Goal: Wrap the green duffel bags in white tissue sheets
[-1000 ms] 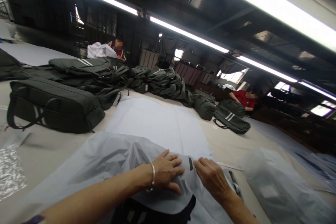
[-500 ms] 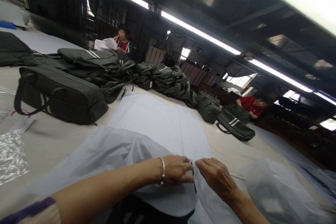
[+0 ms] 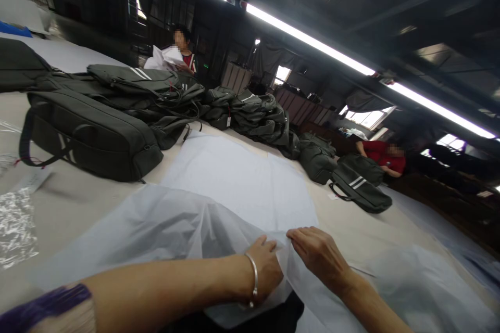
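Note:
A translucent plastic bag (image 3: 172, 218) spreads in front of me, lying partly over a dark fabric bag (image 3: 279, 315) at the bottom edge. My left hand (image 3: 265, 270), with a silver bangle on its wrist, has its fingers curled into the plastic just above the dark bag; some fingertips are hidden. My right hand (image 3: 318, 252) is closed in a pinch on the edge of the same plastic, a little to the right. Most of the dark bag is hidden by the plastic and my left forearm.
A dark green duffel bag (image 3: 89, 138) stands at left, with piled green bags (image 3: 253, 114) behind. White sheeting (image 3: 238, 177) lies mid-table. More clear plastic (image 3: 429, 281) is at right, shiny packets (image 3: 17, 229) at left. Two people (image 3: 385, 158) work across the table.
My left hand has shifted slightly down and turned, its fingers now curled into the plastic. My right hand has risen slightly, pulling the plastic edge up. More of the dark bag's end shows.

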`<state>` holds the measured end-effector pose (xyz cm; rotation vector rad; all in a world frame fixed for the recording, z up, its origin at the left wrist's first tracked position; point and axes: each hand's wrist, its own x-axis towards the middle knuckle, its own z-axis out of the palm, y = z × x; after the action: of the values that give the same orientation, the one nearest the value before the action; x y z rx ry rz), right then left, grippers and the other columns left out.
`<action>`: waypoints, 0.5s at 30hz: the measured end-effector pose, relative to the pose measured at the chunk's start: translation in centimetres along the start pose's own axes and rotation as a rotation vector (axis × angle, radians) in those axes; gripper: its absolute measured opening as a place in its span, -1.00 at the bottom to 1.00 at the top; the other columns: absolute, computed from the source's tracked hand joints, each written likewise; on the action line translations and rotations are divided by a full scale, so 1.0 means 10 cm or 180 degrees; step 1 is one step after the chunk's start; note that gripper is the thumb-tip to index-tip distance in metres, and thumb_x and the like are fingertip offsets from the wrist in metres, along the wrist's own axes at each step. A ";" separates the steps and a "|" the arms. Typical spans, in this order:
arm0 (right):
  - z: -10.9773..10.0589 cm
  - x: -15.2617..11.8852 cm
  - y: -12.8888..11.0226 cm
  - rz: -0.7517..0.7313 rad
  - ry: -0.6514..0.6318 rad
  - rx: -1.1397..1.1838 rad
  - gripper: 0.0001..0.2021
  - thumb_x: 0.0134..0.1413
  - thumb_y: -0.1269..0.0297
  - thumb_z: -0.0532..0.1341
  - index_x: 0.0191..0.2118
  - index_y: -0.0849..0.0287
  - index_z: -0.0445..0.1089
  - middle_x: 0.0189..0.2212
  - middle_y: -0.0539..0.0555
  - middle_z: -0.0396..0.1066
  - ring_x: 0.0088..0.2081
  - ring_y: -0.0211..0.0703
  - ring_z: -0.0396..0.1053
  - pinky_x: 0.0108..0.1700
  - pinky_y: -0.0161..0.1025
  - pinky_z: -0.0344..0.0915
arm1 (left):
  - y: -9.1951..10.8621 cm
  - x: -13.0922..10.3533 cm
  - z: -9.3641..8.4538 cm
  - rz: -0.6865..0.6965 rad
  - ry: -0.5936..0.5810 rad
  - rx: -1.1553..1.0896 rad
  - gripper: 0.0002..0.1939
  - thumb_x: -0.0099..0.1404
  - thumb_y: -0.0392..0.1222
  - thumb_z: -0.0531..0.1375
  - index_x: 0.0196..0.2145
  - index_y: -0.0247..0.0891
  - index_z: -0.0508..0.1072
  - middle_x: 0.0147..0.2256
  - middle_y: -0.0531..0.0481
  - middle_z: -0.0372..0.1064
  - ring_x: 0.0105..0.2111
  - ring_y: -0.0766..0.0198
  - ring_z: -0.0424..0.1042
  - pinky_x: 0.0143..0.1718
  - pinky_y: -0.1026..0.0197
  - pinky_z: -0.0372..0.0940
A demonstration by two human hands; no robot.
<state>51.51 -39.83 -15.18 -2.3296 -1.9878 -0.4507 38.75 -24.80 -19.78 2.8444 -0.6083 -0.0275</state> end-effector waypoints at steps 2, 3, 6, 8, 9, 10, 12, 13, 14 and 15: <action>0.00 0.03 -0.11 -0.0017 -0.0085 0.0100 -0.81 0.28 0.43 0.06 -0.29 0.10 0.39 -0.47 -0.03 0.42 -0.40 -0.22 0.35 -0.29 -0.27 0.14 | 0.04 -0.09 0.07 0.0059 0.0422 -0.0073 -0.71 0.24 -0.13 0.23 -0.11 -0.31 0.49 0.06 -0.27 0.37 0.11 -0.10 0.28 0.16 -0.22 0.12; 0.01 0.03 -0.18 -0.0027 -0.0130 0.0163 -0.80 0.28 0.42 0.05 -0.31 0.10 0.38 -0.48 -0.03 0.41 -0.41 -0.22 0.35 -0.30 -0.27 0.16 | 0.06 -0.14 0.11 0.0071 0.0646 -0.0131 -0.74 0.31 -0.11 0.17 -0.13 -0.31 0.49 0.00 -0.25 0.41 0.05 -0.04 0.33 0.15 -0.21 0.13; 0.03 -0.04 -0.39 -0.0047 -0.0187 0.0485 -0.81 0.28 0.41 0.03 -0.22 0.10 0.38 -0.42 -0.01 0.46 -0.37 -0.22 0.41 -0.27 -0.30 0.27 | 0.12 -0.29 0.26 0.0217 0.1130 -0.0053 -0.79 0.38 -0.10 0.11 -0.17 -0.25 0.46 -0.12 -0.11 0.47 -0.04 0.07 0.38 0.16 -0.20 0.12; 0.04 -0.13 -0.51 -0.0041 -0.0131 0.0742 -0.77 0.29 0.41 0.02 -0.03 0.10 0.33 -0.29 0.02 0.51 -0.27 -0.23 0.46 -0.20 -0.33 0.35 | 0.15 -0.38 0.42 0.0356 0.1464 0.0194 -0.83 0.40 -0.11 0.12 -0.20 -0.21 0.46 -0.15 -0.03 0.47 -0.03 0.09 0.37 0.18 -0.16 0.11; 0.05 -0.18 -0.56 -0.0022 -0.0061 0.0836 -0.73 0.28 0.41 0.03 0.05 0.11 0.28 -0.22 0.04 0.51 -0.21 -0.23 0.47 -0.15 -0.35 0.37 | 0.17 -0.42 0.50 0.0418 0.1673 0.0322 -0.83 0.41 -0.10 0.12 -0.21 -0.19 0.46 -0.15 0.00 0.47 -0.02 0.11 0.37 0.18 -0.13 0.11; 0.06 -0.24 -0.61 -0.0004 0.0029 0.0894 -0.70 0.27 0.41 0.04 0.09 0.11 0.25 -0.18 0.05 0.51 -0.16 -0.23 0.47 -0.11 -0.36 0.38 | 0.18 -0.47 0.58 0.0484 0.1878 0.0432 -0.83 0.42 -0.10 0.11 -0.22 -0.18 0.46 -0.16 0.03 0.47 -0.02 0.12 0.36 0.18 -0.10 0.11; 0.09 -0.35 -0.70 0.0025 0.0268 0.0895 -0.67 0.25 0.37 0.10 0.12 0.10 0.23 -0.12 0.06 0.51 -0.09 -0.22 0.47 -0.05 -0.38 0.39 | 0.22 -0.57 0.66 0.0621 0.2119 0.0525 -0.83 0.44 -0.11 0.09 -0.24 -0.17 0.45 -0.21 0.07 0.48 -0.06 0.18 0.38 0.18 -0.05 0.11; 0.12 -0.41 -0.74 0.0032 0.0411 0.0840 -0.65 0.23 0.35 0.12 0.12 0.11 0.24 -0.10 0.07 0.50 -0.06 -0.20 0.46 -0.02 -0.38 0.39 | 0.24 -0.63 0.65 0.0693 0.2101 0.0506 -0.83 0.44 -0.12 0.09 -0.27 -0.18 0.44 -0.27 0.09 0.47 -0.12 0.22 0.40 0.17 -0.01 0.13; 0.16 -0.46 -0.78 0.0039 0.0534 0.0764 -0.63 0.22 0.33 0.14 0.13 0.11 0.24 -0.07 0.08 0.49 -0.03 -0.18 0.45 0.01 -0.36 0.38 | 0.26 -0.69 0.61 0.0742 0.2000 0.0455 -0.83 0.44 -0.14 0.10 -0.29 -0.19 0.42 -0.32 0.10 0.46 -0.19 0.26 0.40 0.13 0.06 0.17; 0.20 -0.52 -0.82 0.0064 0.0622 0.0684 -0.61 0.20 0.32 0.15 0.15 0.12 0.24 -0.03 0.09 0.48 0.00 -0.15 0.44 0.04 -0.33 0.37 | 0.28 -0.75 0.53 0.0733 0.1851 0.0380 -0.84 0.43 -0.16 0.11 -0.32 -0.21 0.41 -0.35 0.10 0.44 -0.25 0.29 0.40 0.06 0.14 0.22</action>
<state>43.17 -42.96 -19.63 -2.0892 -1.8241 -0.4220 30.41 -25.37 -24.55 2.6641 -0.8052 0.8623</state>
